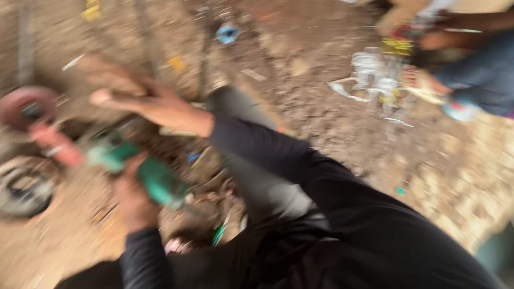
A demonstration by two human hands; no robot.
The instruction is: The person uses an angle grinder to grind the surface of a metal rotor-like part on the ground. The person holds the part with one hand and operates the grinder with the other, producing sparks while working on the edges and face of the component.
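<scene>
Frame is heavily motion-blurred, so detail is limited. Left hand [134, 200], dark long sleeve, is wrapped around the rear body of a green power tool [144, 171], fingers closed on it, a firm grip as far as the blur lets me tell. Tool looks like an angle grinder: green housing runs up-left into a reddish front part [56, 147], with a round reddish disc [27, 106] at the far left end, low over the dirt ground [300, 91]. Right hand [142, 99] is above the tool, not on it, fingers stretched out leftward and loosely spread, holding nothing that I can make out. Right arm crosses over a grey trouser leg [251, 176]. Round dark ring-shaped object [24, 187] lies on the ground just below-left of the tool's front end. Upper right: another person's foot in a sandal [423, 85] beside crumpled clear plastic litter [375, 80], well apart from the tool. Small blue scrap [227, 33] on the dirt near the top edge
</scene>
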